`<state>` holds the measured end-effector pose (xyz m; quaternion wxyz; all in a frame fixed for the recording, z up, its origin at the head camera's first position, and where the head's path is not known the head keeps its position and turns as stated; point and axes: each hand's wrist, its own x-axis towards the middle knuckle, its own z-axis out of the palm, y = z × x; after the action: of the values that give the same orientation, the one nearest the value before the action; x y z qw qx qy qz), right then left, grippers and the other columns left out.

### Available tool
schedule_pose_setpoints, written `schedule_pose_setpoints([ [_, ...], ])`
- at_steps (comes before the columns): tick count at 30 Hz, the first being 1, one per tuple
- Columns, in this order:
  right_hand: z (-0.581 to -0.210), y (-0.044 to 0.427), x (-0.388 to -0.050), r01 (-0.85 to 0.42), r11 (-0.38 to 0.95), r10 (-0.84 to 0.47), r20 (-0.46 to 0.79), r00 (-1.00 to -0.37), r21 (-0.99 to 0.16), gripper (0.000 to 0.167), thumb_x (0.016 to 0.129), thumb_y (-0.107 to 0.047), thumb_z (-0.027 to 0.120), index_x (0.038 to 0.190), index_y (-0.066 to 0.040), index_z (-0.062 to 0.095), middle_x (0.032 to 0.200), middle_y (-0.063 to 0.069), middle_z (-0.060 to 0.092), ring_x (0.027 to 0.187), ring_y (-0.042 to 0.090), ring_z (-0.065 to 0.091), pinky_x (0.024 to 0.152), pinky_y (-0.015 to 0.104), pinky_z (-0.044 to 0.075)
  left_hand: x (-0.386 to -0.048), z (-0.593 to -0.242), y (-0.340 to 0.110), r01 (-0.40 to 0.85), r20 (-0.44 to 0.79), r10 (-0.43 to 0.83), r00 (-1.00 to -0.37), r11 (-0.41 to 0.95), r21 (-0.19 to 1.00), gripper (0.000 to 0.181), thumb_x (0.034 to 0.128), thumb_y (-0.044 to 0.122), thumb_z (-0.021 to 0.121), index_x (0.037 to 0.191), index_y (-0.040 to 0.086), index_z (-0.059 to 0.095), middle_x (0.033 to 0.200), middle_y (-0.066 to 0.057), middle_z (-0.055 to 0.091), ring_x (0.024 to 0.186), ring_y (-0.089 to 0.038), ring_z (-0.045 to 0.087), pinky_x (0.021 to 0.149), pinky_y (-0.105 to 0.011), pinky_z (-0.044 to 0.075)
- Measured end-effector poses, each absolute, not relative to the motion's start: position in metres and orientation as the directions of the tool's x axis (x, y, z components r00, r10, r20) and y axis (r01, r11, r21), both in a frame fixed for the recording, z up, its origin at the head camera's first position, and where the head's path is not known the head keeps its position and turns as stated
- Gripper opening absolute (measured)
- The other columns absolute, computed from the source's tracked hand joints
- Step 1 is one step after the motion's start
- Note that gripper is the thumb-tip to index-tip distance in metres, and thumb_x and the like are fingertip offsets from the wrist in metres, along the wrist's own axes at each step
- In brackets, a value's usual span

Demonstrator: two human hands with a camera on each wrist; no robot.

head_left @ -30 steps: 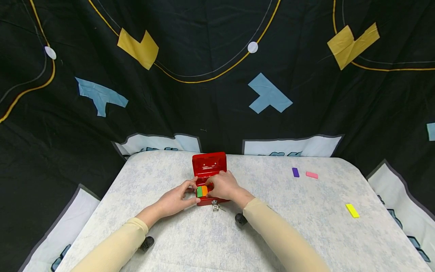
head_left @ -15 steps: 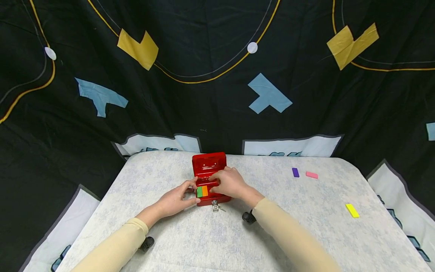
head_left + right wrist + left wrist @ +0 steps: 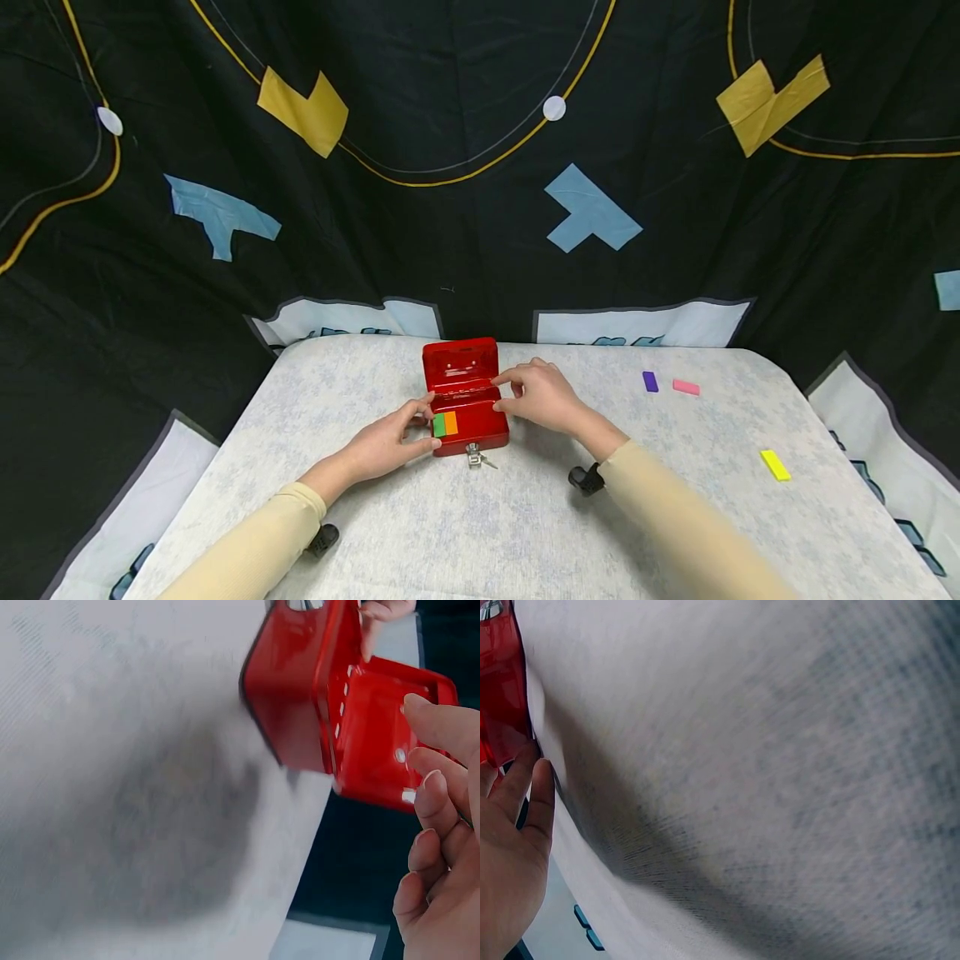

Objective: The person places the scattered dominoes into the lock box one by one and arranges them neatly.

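Observation:
A red metal cash box (image 3: 480, 425) stands on the table with its lid (image 3: 461, 362) raised. Inside, at its left end, a green block (image 3: 439, 426) and an orange block (image 3: 451, 423) lie side by side. My left hand (image 3: 375, 442) grips that end of the box, thumb at the front corner and index finger at the back one. Just right of the box, my right hand (image 3: 546, 395) hovers with loosely bent fingers and holds nothing. In the right wrist view, the right hand's fingers (image 3: 435, 799) are apart from the box.
A lock with keys (image 3: 475, 457) hangs at the box's front. To the right on the table (image 3: 645, 500) lie a purple block (image 3: 650, 382), a pink block (image 3: 686, 387) and a yellow block (image 3: 776, 465). A dark curtain (image 3: 465, 242) rises behind.
My right hand has withdrawn from inside the box to the right, uncovering the box's interior. The left hand has stayed at the box's left end, and both blocks inside look unmoved.

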<state>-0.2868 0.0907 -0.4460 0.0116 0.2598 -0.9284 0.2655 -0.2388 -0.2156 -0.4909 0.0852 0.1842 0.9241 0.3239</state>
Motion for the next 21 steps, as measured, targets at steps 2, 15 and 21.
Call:
schedule_pose_setpoints([
  [2,-0.444,0.099,-0.286,-0.476,0.722,-0.459,0.167,-0.873,-0.503,0.035,0.088,-0.032,0.081,0.12,-0.02,0.076,0.071,-0.008,0.054,0.081,0.016,0.046,0.074,0.037,0.035,-0.239,-0.491,-0.216,0.286,-0.04,0.395,-0.918,0.728,0.623,0.041,0.0937,0.051,0.071,0.121,0.027,0.053,0.165,0.014,0.029,0.13,-0.012,0.055,0.102,-0.046,0.046],
  [15,-0.449,0.161,-0.281,-0.42,0.73,-0.39,0.177,-0.904,-0.539,0.035,0.088,-0.03,0.082,0.121,-0.02,0.075,0.077,-0.01,0.055,0.084,0.016,0.046,0.072,0.037,0.04,-0.239,-0.492,-0.214,0.307,-0.021,0.406,-0.914,0.723,0.619,0.04,0.0939,0.051,0.071,0.12,0.027,0.053,0.165,0.01,0.032,0.128,-0.014,0.056,0.099,-0.046,0.047],
  [21,-0.456,0.194,-0.277,-0.38,0.747,-0.34,0.177,-0.923,-0.545,0.035,0.089,-0.027,0.081,0.122,-0.015,0.075,0.078,-0.009,0.056,0.082,0.017,0.046,0.076,0.041,0.043,-0.238,-0.491,-0.214,0.302,-0.024,0.401,-0.916,0.728,0.615,0.04,0.0939,0.051,0.071,0.12,0.027,0.053,0.165,0.009,0.032,0.129,-0.015,0.056,0.099,-0.047,0.047],
])
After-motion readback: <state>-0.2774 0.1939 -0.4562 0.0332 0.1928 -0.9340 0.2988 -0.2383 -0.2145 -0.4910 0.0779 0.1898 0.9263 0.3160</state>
